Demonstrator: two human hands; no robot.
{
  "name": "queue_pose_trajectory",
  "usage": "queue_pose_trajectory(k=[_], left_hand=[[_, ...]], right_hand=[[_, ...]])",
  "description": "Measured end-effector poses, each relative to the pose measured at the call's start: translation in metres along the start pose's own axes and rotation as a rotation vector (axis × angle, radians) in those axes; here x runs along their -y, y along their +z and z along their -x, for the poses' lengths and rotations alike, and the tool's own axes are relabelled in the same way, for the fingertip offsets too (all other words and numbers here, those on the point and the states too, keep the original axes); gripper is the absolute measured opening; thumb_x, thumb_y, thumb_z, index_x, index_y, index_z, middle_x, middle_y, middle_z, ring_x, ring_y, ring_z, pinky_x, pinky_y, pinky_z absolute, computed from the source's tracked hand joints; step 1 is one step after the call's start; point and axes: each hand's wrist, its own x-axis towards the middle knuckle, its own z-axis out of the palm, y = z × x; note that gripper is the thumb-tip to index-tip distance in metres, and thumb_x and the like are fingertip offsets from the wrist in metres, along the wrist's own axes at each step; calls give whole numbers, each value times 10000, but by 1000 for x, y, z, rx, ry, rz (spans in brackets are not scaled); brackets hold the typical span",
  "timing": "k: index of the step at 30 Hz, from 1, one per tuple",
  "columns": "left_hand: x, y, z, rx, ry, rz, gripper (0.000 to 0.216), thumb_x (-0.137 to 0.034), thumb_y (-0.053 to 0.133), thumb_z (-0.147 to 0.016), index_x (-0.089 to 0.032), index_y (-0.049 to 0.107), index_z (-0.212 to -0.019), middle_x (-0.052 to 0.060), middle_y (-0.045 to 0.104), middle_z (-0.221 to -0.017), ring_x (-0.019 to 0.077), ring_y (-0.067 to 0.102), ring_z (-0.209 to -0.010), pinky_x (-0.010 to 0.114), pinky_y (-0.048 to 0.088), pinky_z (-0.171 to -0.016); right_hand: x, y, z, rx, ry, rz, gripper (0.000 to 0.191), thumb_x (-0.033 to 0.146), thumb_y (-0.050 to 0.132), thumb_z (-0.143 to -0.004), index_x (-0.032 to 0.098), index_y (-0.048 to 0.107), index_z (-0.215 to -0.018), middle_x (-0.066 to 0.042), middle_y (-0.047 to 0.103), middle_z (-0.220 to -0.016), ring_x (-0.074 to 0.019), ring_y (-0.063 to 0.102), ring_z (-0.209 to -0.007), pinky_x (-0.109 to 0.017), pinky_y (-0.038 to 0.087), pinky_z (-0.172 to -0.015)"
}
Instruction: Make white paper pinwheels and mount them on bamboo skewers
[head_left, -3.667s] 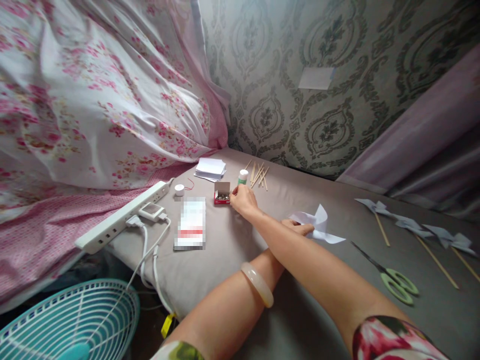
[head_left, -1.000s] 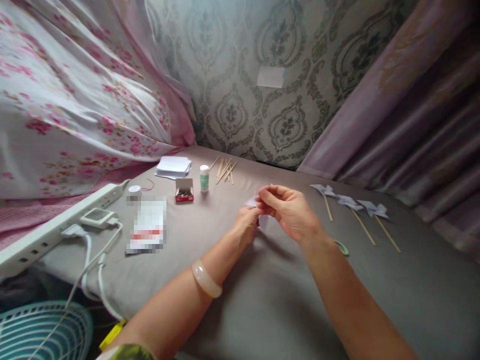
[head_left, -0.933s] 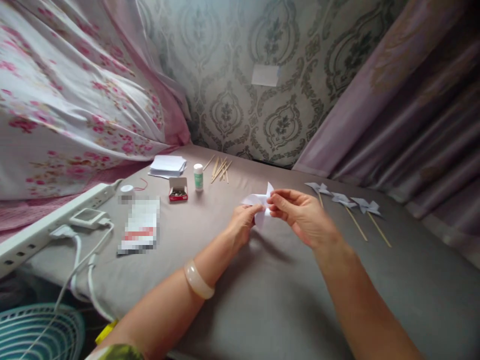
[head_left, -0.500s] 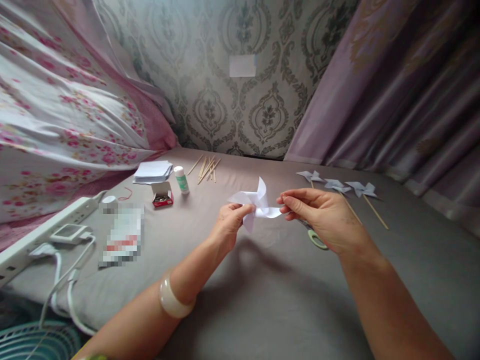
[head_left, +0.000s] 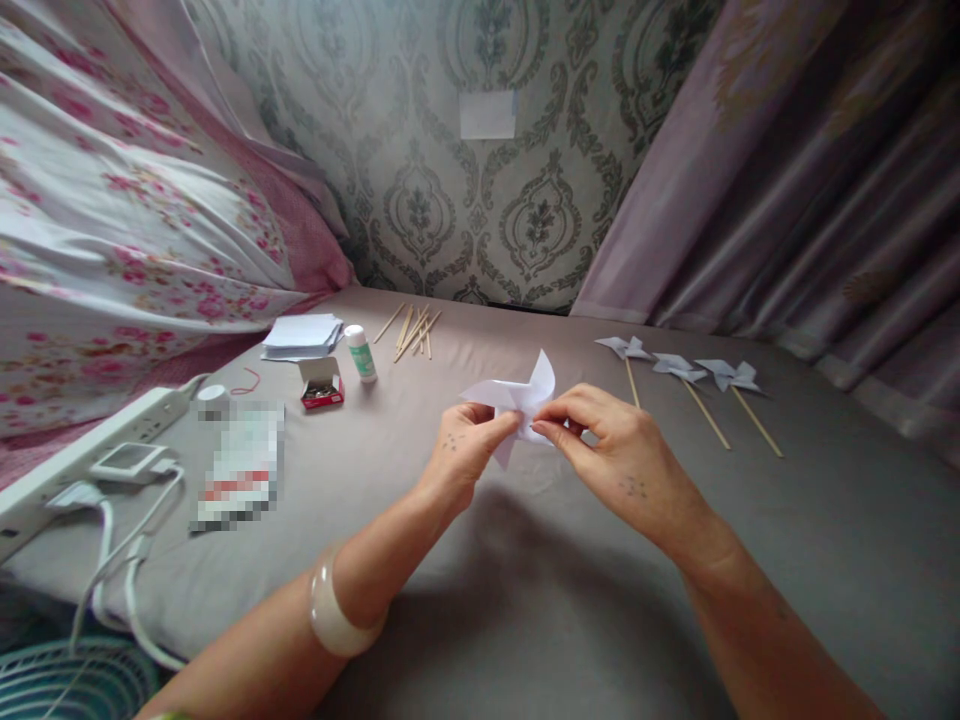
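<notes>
A white paper pinwheel (head_left: 510, 395) is up in the air over the bed-like surface, its blades folded and standing out. My left hand (head_left: 469, 440) pinches it from the left between thumb and fingers. At its centre, the thumb and index finger of my right hand (head_left: 592, 430) press together. A tiny dark speck shows by those fingertips, too small to name. My right hand covers part of the right blade. To the right lie finished-looking pinwheels on sticks: a left one (head_left: 626, 348), a middle one (head_left: 679, 368) and a right one (head_left: 729, 377).
Further back are several wooden sticks (head_left: 416, 332), a glue stick (head_left: 361, 355), a small red box of metal pieces (head_left: 322, 385) and a stack of paper (head_left: 300, 335). A power strip (head_left: 142, 420) with cables and a blurred packet (head_left: 244, 460) lie left.
My right hand has moved left, from beside the right blade to the pinwheel's centre. The green scissor handle below that hand is now out of sight. My left hand keeps its hold.
</notes>
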Motion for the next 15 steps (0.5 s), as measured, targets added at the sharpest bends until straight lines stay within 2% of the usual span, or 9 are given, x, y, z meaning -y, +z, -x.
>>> queue_pose_trajectory(k=[8,15], left_hand=[[-5,4,4,15,90,5,138,-246,725,-592,-139,722,-679,17,671,-672,115,554,-606,231,403,-600],[-4,3,3,9,142,19,111,-229,720,-606,-137,705,-665,7,650,-625,103,534,-573,217,395,-558]], right_hand=[[-3,5,2,-50,-52,107,128,244,561,-907,226,676,-856,-36,617,-830,-175,613,-772,-308,470,-688],[-2,11,1,-137,-55,88,111,216,587,-891,221,693,-861,-34,558,-839,-169,577,-771,-325,482,-726]])
